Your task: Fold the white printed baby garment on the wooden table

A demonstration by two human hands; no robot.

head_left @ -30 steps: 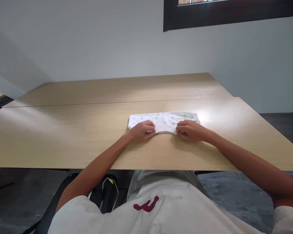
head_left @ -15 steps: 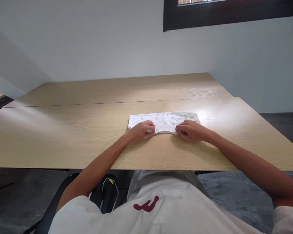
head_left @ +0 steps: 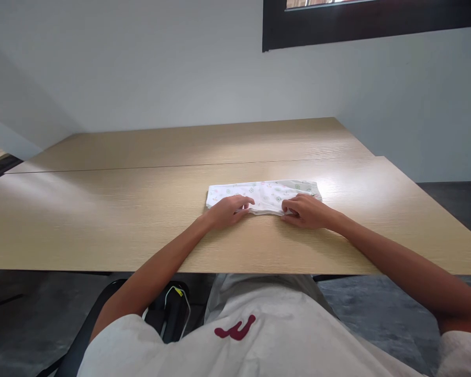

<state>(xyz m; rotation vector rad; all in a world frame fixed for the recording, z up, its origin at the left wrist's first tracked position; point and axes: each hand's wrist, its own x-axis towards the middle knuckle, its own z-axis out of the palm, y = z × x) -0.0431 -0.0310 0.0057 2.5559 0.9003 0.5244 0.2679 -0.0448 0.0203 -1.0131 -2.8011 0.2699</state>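
Note:
A folded white garment (head_left: pixel 269 195) with a small coloured print, seemingly a pair of small pants, lies flat across the table. Its right end is gathered like elastic. My left hand (head_left: pixel 230 210) rests at the near edge, left of the middle, with forefinger and thumb parted over the cloth. At the same edge farther right is my right hand (head_left: pixel 305 210), its fingers curled on the fabric and its thumb apart below. Neither hand pinches the cloth. Parts of the near edge are hidden under both hands.
The pale wooden table (head_left: pixel 102 220) has a seam (head_left: pixel 141 167) running across it and meets a white wall (head_left: pixel 160 63) at the back. A dark window frame (head_left: pixel 337 31) is at upper right. Below the front edge, a black bag-like object (head_left: pixel 176 309) with a white cord sits on the left.
Both hands have let go of the garment's near edge. The left fingers have spread and the right thumb has moved away from the fingers. The garment lies in the same place.

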